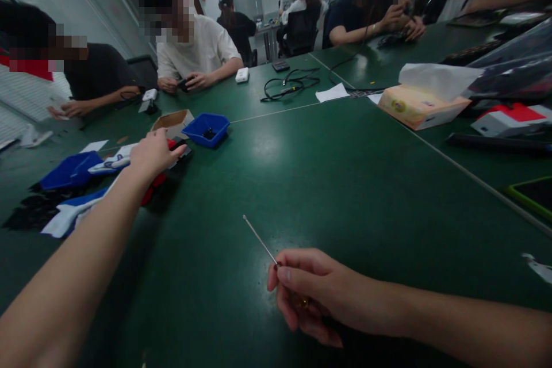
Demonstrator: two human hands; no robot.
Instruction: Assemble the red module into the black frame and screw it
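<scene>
My right hand (317, 290) is closed around a thin screwdriver (259, 238) above the near part of the table. Its slim metal shaft points up and to the left; a bit of dark red shows at the fingertips, and the rest of the handle is hidden in the hand. My left hand (152, 152) stretches far out to the left, over a red and black item (176, 146). Its thumb stands apart from the fingers, which are partly hidden. Just beyond it are a blue tray (209, 129) with small dark pieces inside and an open cardboard box (175, 121).
Another blue tray (71, 169), blue and white packets (80, 210) and black pieces (32, 207) lie at left. A tissue box (418, 103), a red and white box (513, 119) and a black cable (288, 83) are on the green table (345, 184). Several people sit around.
</scene>
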